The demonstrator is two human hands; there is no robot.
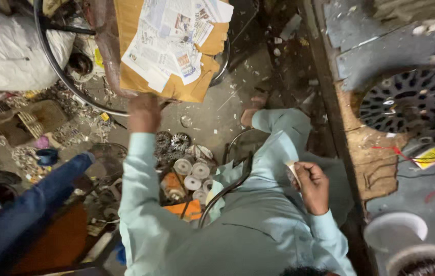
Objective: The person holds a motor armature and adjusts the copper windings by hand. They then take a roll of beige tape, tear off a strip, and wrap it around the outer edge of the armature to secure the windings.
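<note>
My left hand [144,112] reaches forward to the lower edge of a brown cardboard sheet [186,84] with newspaper pages [174,38] lying on it; whether the fingers grip the edge cannot be told. My right hand [313,186] is held over my lap, fingers closed on a small pale object [292,173]. Both sleeves and my clothes [258,225] are light green. Between my arms, on the ground, lie several white spools [193,175] and dark toothed round parts [172,142].
A person's blue sleeve [28,204] comes in from the lower left. A white sack [8,48] and a thin metal ring [49,56] sit top left. At right lie a black slotted disc [411,99], red wire [411,156] and white bowls [396,230]. Scrap litters the floor.
</note>
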